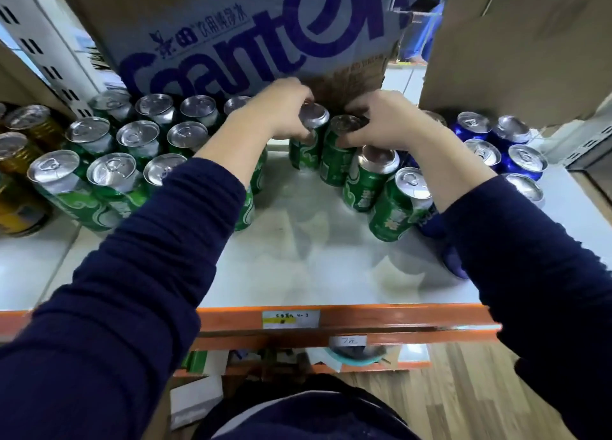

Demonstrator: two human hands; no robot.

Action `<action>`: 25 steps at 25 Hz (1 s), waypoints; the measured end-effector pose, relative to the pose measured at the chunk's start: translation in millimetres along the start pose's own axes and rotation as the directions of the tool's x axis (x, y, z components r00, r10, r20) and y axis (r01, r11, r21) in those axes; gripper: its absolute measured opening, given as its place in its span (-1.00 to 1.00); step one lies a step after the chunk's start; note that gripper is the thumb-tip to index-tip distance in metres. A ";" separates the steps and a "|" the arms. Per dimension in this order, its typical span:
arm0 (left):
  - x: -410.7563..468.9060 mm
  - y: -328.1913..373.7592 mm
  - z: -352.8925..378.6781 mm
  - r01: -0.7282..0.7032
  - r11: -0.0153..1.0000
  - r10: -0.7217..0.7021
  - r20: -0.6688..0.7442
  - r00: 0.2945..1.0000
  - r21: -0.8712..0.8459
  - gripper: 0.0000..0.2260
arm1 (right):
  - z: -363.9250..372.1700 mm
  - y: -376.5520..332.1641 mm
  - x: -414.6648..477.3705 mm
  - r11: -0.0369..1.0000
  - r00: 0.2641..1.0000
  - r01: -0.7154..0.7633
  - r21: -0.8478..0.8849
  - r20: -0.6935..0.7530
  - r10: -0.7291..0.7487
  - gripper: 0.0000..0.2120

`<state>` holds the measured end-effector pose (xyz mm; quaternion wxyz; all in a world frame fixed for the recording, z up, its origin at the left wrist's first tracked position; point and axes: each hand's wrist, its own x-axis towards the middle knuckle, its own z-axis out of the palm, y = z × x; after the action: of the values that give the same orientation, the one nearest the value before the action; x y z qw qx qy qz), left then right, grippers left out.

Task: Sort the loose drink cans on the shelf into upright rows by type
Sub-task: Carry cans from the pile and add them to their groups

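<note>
Green aluminium drink cans (109,181) are stood in upright rows on the left part of the white shelf board (298,267), pull-tab ends up. Four more green cans are grouped right of centre, apart from the rows. The farthest, the first loose green can (303,151), is gripped near its top by the left hand (284,111), fingers curled round the rim. Just beside it on the right, the second loose green can (336,164) is gripped by the right hand (384,121), fingers curled over its upper end. Both held cans are roughly upright; whether they are lifted off the board cannot be told. Nearer, the third loose green can (367,188) and the fourth loose green can (395,211) are lined toward the near right. Dark blue cans (523,161) are stood upright at the far right, partly hidden by the right forearm. Gold cans (20,161) are seen at the left edge. A brown cardboard box with blue lettering (248,42) is set at the back, with a plain brown cardboard box (513,42) to its right. Both arms are covered by dark navy sleeves (132,274). The shelf front is edged by an orange steel beam (364,317), with a white paper label (291,318) stuck on it.
</note>
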<state>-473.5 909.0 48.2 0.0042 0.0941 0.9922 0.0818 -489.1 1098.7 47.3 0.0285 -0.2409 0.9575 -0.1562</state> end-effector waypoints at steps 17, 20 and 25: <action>-92.8 -3.0 -1.2 -0.105 0.954 0.012 -0.315 0.949 -0.279 -0.43 | 12.9 -8.8 -7.9 0.995 0.991 -0.009 0.096 -0.136 0.022 -0.42; -130.2 -1.0 -9.2 -0.194 0.917 0.095 -0.281 0.955 -0.348 -0.48 | 11.2 -17.3 -13.4 0.990 0.994 0.052 0.132 -0.099 -0.039 -0.40; -162.0 -5.6 2.6 -0.246 0.939 0.251 -0.010 0.968 -0.240 -0.58 | 14.4 -23.4 -24.6 0.986 0.997 0.076 0.148 0.004 -0.078 -0.39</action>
<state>-315.4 873.5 43.6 0.0154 0.2184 0.9551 0.1996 -455.0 1086.6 40.5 0.0447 -0.2758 0.9330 -0.2267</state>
